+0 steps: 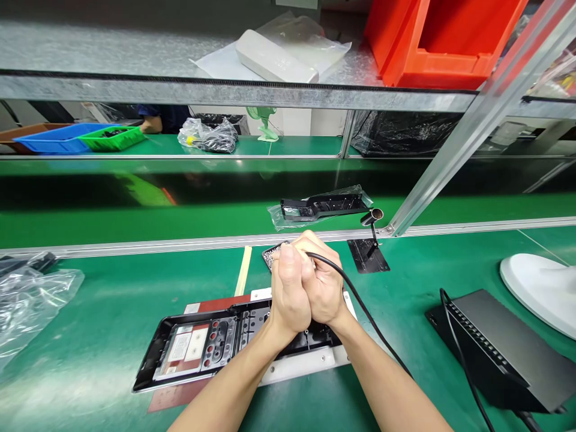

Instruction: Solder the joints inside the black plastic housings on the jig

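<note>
A long black plastic housing (155,348) lies at a slant on a red-brown plate with a white fixture (301,364). Above its right part my left hand (290,294) and my right hand (324,288) are pressed together, fingers wrapped round something that they hide. A black cable (360,300) comes out at the top of the hands and runs down to the right. Just behind them sits a small dark tray (269,257) of tiny parts, partly covered by the fingers.
A metal holder (369,255) stands behind right; another black housing (324,207) lies on plastic beyond the rail. At right are a black box (508,348) and a white base (540,288). Plastic bags (40,306) lie left. A shelf (135,54) with a red bin (441,54) spans above.
</note>
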`<state>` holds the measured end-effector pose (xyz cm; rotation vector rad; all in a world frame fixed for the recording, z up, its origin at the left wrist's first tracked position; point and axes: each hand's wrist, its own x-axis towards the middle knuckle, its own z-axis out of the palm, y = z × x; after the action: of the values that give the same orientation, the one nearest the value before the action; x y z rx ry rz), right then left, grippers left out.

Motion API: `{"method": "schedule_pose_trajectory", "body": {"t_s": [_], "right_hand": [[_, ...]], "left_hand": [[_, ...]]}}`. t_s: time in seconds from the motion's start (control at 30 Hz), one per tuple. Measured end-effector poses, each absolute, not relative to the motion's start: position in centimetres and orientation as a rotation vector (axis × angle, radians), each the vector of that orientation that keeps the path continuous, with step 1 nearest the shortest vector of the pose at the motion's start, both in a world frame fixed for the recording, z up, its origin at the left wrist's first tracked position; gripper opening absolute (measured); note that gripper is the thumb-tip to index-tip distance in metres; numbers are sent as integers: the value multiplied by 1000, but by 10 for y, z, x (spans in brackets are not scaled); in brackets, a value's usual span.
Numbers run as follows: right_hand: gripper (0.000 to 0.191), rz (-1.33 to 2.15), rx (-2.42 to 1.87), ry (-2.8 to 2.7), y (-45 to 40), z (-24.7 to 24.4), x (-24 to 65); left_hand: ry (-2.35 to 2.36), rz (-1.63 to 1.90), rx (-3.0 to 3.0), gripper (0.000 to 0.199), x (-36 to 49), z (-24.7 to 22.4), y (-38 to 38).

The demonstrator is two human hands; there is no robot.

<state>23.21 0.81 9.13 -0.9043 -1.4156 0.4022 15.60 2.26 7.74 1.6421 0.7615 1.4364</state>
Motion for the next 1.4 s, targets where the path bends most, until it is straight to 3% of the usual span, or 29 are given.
{"method": "schedule_pose_trajectory", "body": {"t_s": [0.7,1.1,1.4], "right_hand": [[26,424,-907,-1403,6,89,233],[34,373,-924,-1399,1,92,234],[36,390,-981,-1360,-7,99,233]], "left_hand": [[726,1465,1662,53,156,83,21],[669,1305,1628,62,156,89,16],[669,1124,1964,75,128,96,24]]}}
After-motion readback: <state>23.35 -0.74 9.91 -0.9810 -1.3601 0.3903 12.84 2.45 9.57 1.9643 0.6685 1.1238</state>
